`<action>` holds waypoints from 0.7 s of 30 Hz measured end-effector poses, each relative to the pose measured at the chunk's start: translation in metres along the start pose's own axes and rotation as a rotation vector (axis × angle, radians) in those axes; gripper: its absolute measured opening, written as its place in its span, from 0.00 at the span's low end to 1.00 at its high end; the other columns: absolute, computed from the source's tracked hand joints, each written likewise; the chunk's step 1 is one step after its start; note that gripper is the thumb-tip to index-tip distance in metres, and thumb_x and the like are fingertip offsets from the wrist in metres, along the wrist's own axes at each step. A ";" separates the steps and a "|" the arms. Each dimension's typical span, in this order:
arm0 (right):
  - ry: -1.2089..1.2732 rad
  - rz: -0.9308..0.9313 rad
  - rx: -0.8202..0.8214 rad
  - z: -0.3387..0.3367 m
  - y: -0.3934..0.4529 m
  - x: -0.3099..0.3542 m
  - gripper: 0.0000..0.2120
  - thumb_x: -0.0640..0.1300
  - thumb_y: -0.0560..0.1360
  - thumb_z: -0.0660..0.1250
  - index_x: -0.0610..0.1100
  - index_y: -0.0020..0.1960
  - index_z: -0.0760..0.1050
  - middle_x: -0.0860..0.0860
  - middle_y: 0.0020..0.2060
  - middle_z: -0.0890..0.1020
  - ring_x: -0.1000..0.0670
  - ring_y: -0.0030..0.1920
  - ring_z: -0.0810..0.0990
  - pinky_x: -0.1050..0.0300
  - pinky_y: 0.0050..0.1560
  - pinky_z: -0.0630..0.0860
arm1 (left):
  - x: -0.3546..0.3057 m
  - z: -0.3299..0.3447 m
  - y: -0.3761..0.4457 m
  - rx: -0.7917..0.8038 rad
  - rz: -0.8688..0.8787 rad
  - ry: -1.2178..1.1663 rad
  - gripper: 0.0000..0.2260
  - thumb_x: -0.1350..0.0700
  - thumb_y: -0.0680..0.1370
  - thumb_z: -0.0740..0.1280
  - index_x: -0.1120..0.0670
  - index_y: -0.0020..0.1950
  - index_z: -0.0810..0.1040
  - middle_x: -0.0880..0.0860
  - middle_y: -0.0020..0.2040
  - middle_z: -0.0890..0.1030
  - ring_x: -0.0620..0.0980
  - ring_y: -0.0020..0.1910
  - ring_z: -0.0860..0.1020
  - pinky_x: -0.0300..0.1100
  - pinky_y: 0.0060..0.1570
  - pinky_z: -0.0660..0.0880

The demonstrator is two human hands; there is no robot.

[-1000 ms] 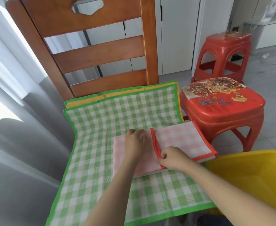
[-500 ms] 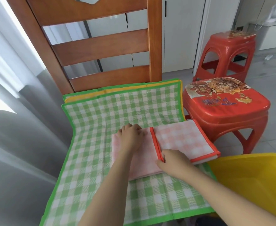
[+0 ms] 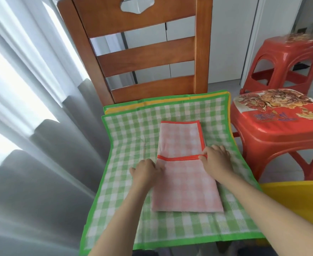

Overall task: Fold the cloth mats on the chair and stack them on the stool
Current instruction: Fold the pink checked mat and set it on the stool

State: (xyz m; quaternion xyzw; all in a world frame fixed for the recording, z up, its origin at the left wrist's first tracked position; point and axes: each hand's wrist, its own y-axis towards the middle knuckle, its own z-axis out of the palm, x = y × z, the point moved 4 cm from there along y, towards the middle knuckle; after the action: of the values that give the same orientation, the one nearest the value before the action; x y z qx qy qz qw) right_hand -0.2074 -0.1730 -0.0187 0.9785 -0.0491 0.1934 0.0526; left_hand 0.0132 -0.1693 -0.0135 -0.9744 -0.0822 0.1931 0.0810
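A folded pink checked mat (image 3: pixel 185 174) with an orange border lies lengthwise on a green checked mat (image 3: pixel 129 145) that covers the wooden chair (image 3: pixel 142 58) seat. Beneath the green mat the edge of a yellow mat (image 3: pixel 170 102) shows at the back. My left hand (image 3: pixel 144 171) rests on the pink mat's left edge, at the left end of its orange cross border. My right hand (image 3: pixel 215 160) pinches the right end of that border. The red stool (image 3: pixel 285 130) with a flower print stands just right of the chair, nothing on its top.
A second red stool (image 3: pixel 285 60) stands farther back on the right. A yellow bin (image 3: pixel 300 204) sits at the lower right, close to my right forearm. Grey curtains (image 3: pixel 31 126) hang along the left. White cabinet doors are behind the chair.
The pink mat has been turned from lying crosswise to lying lengthwise on the chair. Both hands moved to the two ends of its orange border.
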 end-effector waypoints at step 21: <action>-0.100 -0.081 -0.052 0.016 -0.012 0.007 0.12 0.46 0.80 0.55 0.43 0.61 0.69 0.49 0.59 0.72 0.48 0.58 0.68 0.55 0.60 0.65 | -0.013 0.047 -0.012 0.011 0.384 0.144 0.31 0.41 0.79 0.44 0.54 0.78 0.45 0.53 0.79 0.45 0.51 0.77 0.40 0.46 0.76 0.39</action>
State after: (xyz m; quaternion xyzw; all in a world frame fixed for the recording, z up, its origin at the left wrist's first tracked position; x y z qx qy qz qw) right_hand -0.1937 -0.1636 -0.0314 0.9865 -0.0168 0.1404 0.0830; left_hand -0.0182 -0.1539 -0.0494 -0.9830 0.1123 0.1351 0.0536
